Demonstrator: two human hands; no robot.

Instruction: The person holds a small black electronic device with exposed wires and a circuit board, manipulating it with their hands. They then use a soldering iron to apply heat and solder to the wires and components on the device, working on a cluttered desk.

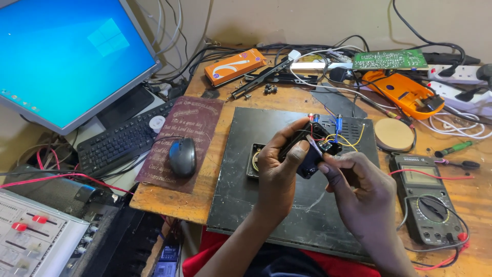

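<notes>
Over a dark metal panel [256,205] lying on the wooden bench, my left hand [278,164] grips a small black electronic part [313,146] with red, blue and yellow wires. My right hand [359,190] pinches the same part from the right side with thumb and forefinger. Two small blue components [338,123] stick up at its top. The part's underside is hidden by my fingers.
A multimeter [429,200] lies at right with red leads. Further back are an orange tool [405,92], a green circuit board [389,60], a round wooden disc [393,134] and power strips [461,77]. Left: mouse [182,156], keyboard [123,141], monitor [66,56], orange box [234,66].
</notes>
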